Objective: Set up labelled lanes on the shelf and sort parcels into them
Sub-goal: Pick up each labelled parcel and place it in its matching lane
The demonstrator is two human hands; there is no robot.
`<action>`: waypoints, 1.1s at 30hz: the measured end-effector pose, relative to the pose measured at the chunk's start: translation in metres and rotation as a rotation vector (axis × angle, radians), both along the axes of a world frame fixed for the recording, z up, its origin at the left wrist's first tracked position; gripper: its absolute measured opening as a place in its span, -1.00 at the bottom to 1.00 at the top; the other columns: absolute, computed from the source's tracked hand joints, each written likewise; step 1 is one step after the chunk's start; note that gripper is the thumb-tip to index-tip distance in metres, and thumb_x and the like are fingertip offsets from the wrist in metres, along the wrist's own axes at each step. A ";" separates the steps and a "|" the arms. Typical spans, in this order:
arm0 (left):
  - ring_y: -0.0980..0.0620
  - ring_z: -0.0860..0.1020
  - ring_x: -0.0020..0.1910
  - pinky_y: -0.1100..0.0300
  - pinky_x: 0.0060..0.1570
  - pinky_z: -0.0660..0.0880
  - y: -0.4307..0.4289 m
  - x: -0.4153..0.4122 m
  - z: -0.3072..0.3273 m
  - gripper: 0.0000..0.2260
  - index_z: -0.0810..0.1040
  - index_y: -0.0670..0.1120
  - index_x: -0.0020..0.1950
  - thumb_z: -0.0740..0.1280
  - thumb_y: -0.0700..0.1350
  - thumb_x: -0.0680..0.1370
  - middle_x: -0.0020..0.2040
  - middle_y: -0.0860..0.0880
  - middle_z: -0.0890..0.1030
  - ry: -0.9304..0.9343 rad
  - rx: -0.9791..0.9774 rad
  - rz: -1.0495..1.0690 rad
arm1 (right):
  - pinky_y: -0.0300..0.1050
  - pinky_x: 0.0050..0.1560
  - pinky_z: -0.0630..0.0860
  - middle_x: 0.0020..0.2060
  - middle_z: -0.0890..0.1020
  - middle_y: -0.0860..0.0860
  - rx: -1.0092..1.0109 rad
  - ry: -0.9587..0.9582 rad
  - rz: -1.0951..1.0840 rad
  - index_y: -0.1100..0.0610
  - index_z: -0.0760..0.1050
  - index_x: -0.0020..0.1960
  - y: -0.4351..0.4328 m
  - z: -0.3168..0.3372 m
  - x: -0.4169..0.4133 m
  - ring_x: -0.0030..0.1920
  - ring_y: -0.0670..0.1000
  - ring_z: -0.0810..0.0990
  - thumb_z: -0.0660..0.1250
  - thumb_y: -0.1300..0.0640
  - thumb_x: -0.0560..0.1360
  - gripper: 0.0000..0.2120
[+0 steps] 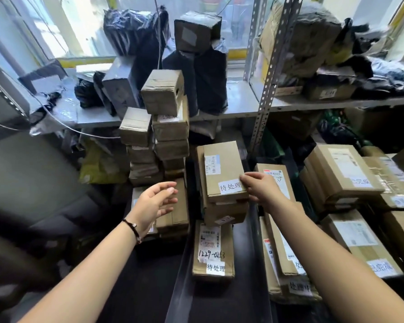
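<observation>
A brown cardboard parcel [222, 169] tops a short stack in the middle lane and bears a white paper label [229, 187] with black characters near its front right corner. My right hand [259, 186] touches that label's right end with its fingertips at the box corner. My left hand [155, 201] hovers left of the stack, fingers loosely spread, holding nothing. Below the stack lies another labelled parcel [214, 250] with handwritten numbers.
A tall leaning pile of small taped boxes [163, 127] stands left of the stack. Labelled flat cartons [343, 171] fill the right lanes. Black bagged parcels [196, 66] crowd the upper shelf [247, 101], with a perforated metal upright [266, 99] between bays.
</observation>
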State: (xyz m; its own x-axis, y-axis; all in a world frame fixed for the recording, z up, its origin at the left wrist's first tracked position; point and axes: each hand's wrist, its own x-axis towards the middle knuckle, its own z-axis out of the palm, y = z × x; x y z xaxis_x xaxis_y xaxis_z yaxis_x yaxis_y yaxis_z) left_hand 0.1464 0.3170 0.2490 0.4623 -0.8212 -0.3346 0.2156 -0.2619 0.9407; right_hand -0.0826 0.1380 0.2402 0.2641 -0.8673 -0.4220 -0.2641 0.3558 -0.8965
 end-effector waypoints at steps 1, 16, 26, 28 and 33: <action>0.03 0.62 -0.05 0.14 -0.04 0.55 0.003 0.002 0.000 -0.83 0.60 -0.07 0.18 0.27 -0.17 0.64 0.00 -0.03 0.65 0.000 -0.001 -0.002 | -0.09 -0.09 0.57 -0.05 0.69 0.01 -0.088 0.087 0.012 0.13 0.60 0.16 -0.001 -0.003 0.000 -0.08 -0.01 0.63 0.42 0.11 0.56 -0.79; 0.07 0.62 -0.13 0.21 -0.14 0.57 0.057 0.036 -0.040 -0.86 0.60 -0.06 0.12 0.26 -0.19 0.65 -0.06 0.01 0.65 0.031 0.079 0.194 | -0.31 0.16 0.46 0.10 0.58 -0.01 -0.867 0.114 0.579 0.15 0.60 0.21 0.105 -0.012 0.079 0.10 -0.11 0.55 0.39 0.17 0.55 -0.76; 0.06 0.62 -0.13 0.16 -0.09 0.55 0.072 0.117 -0.068 -0.87 0.59 -0.05 0.11 0.25 -0.17 0.65 0.00 -0.01 0.64 0.132 0.124 0.028 | 0.20 0.48 0.26 0.59 0.08 0.15 -0.373 0.769 0.617 -0.02 0.09 0.61 0.147 -0.087 0.179 0.52 0.27 0.16 0.36 -0.30 0.48 -0.15; 0.08 0.62 -0.12 0.16 -0.08 0.54 0.069 0.135 -0.066 -0.86 0.59 -0.05 0.13 0.25 -0.17 0.65 -0.01 0.01 0.64 0.119 0.122 -0.044 | 0.25 0.47 0.21 0.62 -0.02 0.17 -0.293 0.894 0.563 -0.01 0.05 0.62 0.142 -0.100 0.199 0.55 0.29 0.10 0.36 -0.40 0.42 -0.04; 0.09 0.62 -0.14 0.20 -0.12 0.55 0.067 0.181 -0.063 -0.85 0.60 -0.04 0.12 0.25 -0.17 0.65 -0.02 0.01 0.64 0.096 0.133 -0.135 | 0.30 0.44 0.21 0.60 -0.04 0.23 -0.119 0.981 0.428 0.02 0.10 0.58 0.137 -0.133 0.230 0.52 0.35 0.11 0.45 -0.44 0.30 0.06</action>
